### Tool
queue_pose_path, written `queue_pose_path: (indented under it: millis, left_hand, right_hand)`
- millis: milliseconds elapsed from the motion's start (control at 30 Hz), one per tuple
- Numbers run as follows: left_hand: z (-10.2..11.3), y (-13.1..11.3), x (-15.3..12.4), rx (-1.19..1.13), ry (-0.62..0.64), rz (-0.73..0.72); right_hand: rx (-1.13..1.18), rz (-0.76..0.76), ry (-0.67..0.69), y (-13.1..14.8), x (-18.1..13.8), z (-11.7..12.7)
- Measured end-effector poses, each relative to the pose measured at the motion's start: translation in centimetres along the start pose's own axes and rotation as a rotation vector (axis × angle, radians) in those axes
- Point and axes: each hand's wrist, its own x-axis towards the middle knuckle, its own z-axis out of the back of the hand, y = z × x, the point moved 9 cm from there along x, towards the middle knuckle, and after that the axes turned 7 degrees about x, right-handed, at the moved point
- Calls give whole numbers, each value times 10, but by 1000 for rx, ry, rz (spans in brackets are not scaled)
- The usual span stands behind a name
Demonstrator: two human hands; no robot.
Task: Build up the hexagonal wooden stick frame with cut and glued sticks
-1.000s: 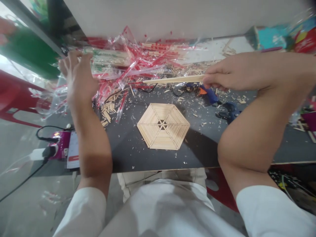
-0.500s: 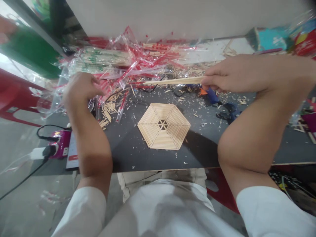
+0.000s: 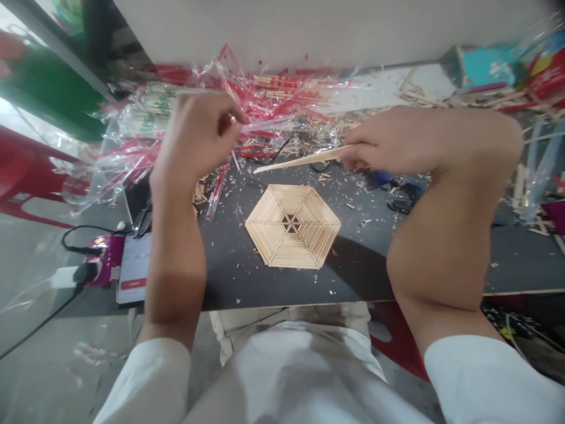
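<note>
Held in the right hand [image 3: 388, 141]: a wooden chopstick [image 3: 296, 160], pinched at its thick end between thumb and fingers, slanting left and slightly down, its tip hanging free above the dark tabletop [image 3: 229, 259] just beyond the far edge of the hexagonal stick panel [image 3: 292, 226]. Raised opposite, the left hand [image 3: 196, 138], fingers curled inward into a loose fist, thumb and fingertips drawn together near the crinkled red-and-clear plastic wrappers [image 3: 265, 112]; whether anything is pinched there, cannot tell. Between the two hands, open air over the panel; flat on the table below, the panel itself, well apart from both hands, with bare dark surface around it on the near side up to the table's front edge. Scattered across the far half, short wood offcuts [image 3: 194, 200] and chips, thickest under the wrappers. Partly hidden behind the right wrist, a blue glue gun [image 3: 399, 191]. Off the left edge, a phone [image 3: 135, 268] with a white screen and a red bar, writing too blurred to read, beside a magenta device [image 3: 103, 265] with a black cable. Beyond the table, a plain pale wall [image 3: 309, 29]; at far left, a red chair [image 3: 26, 182].
</note>
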Motion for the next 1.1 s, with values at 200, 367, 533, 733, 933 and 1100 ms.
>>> queue_pose_path:
  millis: [200,367,533,733,933,1100]
  left_hand:
    - [-47,-60,2,-15,112,-280]
    - [-52,-81,-5,-111,118,-376]
    - [-40,-77,-5,-245,31,-338]
    - [-57,-69,1,-127,221,-195]
    - [-47,-56,5,-72,204,-122]
    - [-27,-48,2,-50,160,-115]
  right_hand:
    - [-181,-250,252,9,9,-17]
    - [-249,-339,243,17,10,-3]
    - [-212,-152,119,31,14,4]
    - [43,88,-186,48,19,19]
    - [239,103,-270,54,19,19]
    - [201,120,-271,60,21,18]
